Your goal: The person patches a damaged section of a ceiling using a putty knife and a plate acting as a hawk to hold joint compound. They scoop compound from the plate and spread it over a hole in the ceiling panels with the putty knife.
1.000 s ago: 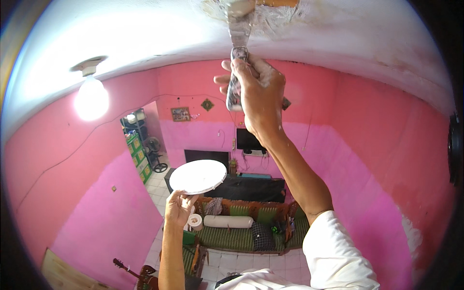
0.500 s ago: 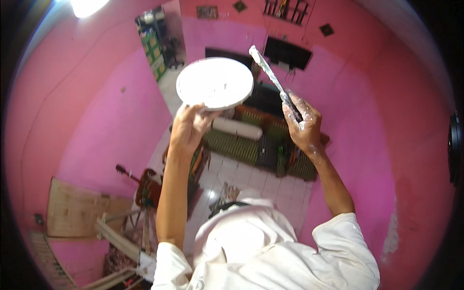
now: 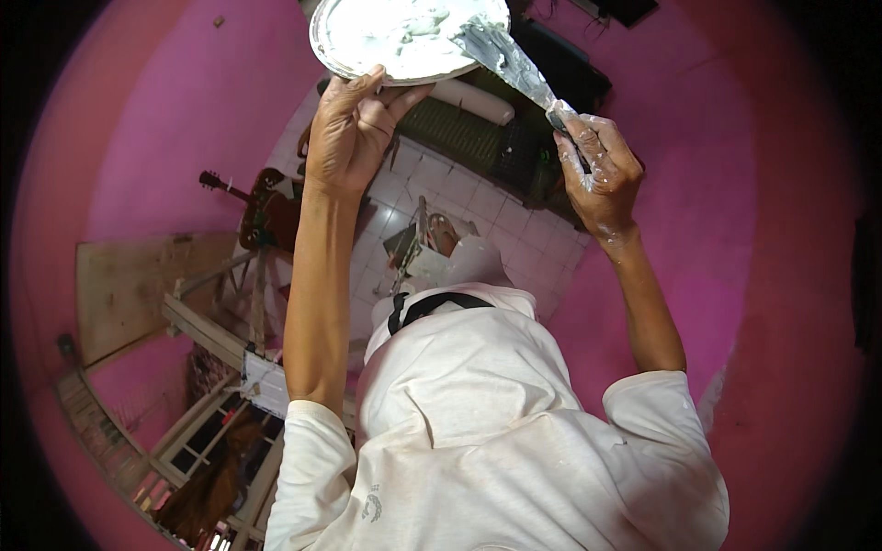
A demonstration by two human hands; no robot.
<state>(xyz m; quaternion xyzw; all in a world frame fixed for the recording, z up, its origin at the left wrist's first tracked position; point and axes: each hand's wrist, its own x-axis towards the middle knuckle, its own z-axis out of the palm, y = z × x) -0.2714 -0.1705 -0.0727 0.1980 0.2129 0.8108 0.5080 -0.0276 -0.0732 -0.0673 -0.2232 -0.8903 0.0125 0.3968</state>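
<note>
My left hand (image 3: 354, 129) grips the near rim of a round white plate (image 3: 363, 50) that carries a layer of white putty. My right hand (image 3: 599, 170), smeared with white, is closed around the handle of a putty knife (image 3: 510, 60). The knife's flat metal blade reaches up and left and rests on the putty at the plate's right side. Both arms are raised in front of me, above my white shirt.
Far below lies a white tiled floor (image 3: 450, 188) with a dark green sofa (image 3: 459, 138) and a white bolster. A guitar (image 3: 262, 207) leans by the pink wall (image 3: 156, 138). A wooden scaffold frame (image 3: 216, 340) and a board stand at the lower left.
My view has swung down from the ceiling to the room below. My right hand has come down from the ceiling and laid the knife blade on the plate, which my left hand has raised.
</note>
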